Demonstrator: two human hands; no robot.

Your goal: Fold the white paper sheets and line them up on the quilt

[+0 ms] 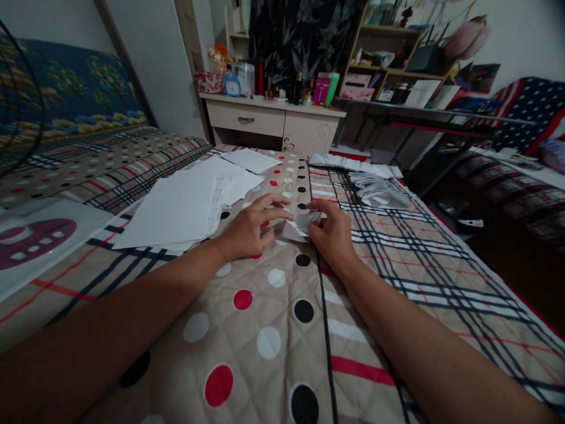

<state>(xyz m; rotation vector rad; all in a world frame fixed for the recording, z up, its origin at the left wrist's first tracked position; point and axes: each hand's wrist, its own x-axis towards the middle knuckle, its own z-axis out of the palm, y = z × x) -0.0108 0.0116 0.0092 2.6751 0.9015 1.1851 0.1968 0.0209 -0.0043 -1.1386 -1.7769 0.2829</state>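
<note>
A small folded piece of white paper [301,227] lies on the quilted bedspread [273,330] in front of me. My left hand [251,227] rests on its left side, fingers curled and pressing down on the paper's edge. My right hand [333,232] pinches the paper's right side with thumb and fingers closed on it. Both forearms reach in from the bottom of the view.
A loose stack of white sheets [176,206] lies to the left. Folded paper pieces [379,191] are piled to the right, with a row of them [353,165] at the far edge. A cluttered cabinet [273,121] and shelves [397,53] stand behind.
</note>
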